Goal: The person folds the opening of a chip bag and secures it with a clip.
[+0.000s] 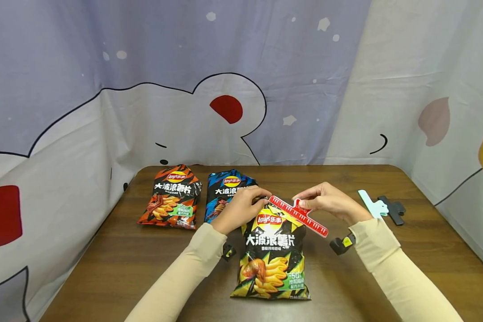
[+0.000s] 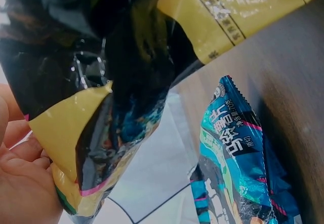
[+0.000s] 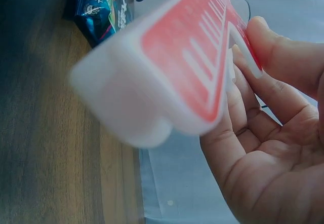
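Observation:
A black and yellow chip bag [image 1: 271, 250] stands over the near middle of the table, its picture side facing me. At its top left corner my left hand [image 1: 245, 206] pinches the edge; in the left wrist view, fingers [image 2: 23, 148] lie behind the bag's foil [image 2: 66, 127]. My right hand [image 1: 326, 201] pinches the handle of a long red and white bag clip [image 1: 299, 215] between thumb and fingers. The clip slants down to the right across the bag's upper right corner. Whether its jaws enclose the foil cannot be told.
An orange and black chip bag [image 1: 172, 197] lies at the back left. Beside it is a blue chip bag [image 1: 221, 192], partly behind my left hand. A mint clip [image 1: 373, 205] and a black clip [image 1: 393, 210] rest on the table [image 1: 145, 264] at right. Patterned curtains [image 1: 165, 120] hang behind.

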A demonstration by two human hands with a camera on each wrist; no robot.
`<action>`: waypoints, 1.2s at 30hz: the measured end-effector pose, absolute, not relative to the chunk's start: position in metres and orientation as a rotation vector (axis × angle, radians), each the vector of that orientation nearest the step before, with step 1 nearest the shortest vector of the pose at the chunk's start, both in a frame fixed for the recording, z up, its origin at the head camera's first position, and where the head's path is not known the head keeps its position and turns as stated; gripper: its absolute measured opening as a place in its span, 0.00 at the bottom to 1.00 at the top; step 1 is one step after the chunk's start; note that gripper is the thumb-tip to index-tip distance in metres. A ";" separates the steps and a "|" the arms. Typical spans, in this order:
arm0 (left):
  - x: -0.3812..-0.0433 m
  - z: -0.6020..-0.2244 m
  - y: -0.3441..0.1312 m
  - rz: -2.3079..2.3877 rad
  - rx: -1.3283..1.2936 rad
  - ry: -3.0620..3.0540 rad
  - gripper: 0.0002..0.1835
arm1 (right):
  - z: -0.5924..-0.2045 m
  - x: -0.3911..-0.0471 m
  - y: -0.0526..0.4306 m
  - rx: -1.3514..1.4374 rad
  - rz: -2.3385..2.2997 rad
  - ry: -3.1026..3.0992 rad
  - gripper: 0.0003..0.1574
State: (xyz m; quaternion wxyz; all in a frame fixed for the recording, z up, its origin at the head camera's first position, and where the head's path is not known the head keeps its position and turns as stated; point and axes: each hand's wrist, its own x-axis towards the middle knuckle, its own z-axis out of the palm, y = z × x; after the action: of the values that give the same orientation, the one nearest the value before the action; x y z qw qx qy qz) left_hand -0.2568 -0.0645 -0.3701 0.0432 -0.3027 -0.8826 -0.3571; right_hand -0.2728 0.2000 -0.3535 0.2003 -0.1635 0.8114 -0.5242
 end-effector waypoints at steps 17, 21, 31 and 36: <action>-0.258 -0.372 -0.063 -1.056 -0.936 -2.661 0.13 | -0.356 -0.275 0.198 -0.468 -1.423 2.286 0.26; -0.258 -0.372 -0.062 -1.058 -0.944 -2.651 0.13 | -0.357 -0.275 0.198 -0.487 -1.420 2.279 0.26; -0.258 -0.372 -0.061 -1.025 -0.946 -2.654 0.14 | -0.357 -0.274 0.197 -0.508 -1.421 2.267 0.26; -0.257 -0.371 -0.061 -1.016 -0.945 -2.649 0.14 | -0.358 -0.273 0.196 -0.500 -1.427 2.270 0.25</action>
State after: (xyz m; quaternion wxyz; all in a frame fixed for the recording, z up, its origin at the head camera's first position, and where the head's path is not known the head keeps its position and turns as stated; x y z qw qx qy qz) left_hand -0.2569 -0.0613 -0.3712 0.0756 -0.3150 -0.8834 -0.3386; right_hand -0.2731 0.1963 -0.3581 0.2054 -0.1792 0.8145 -0.5121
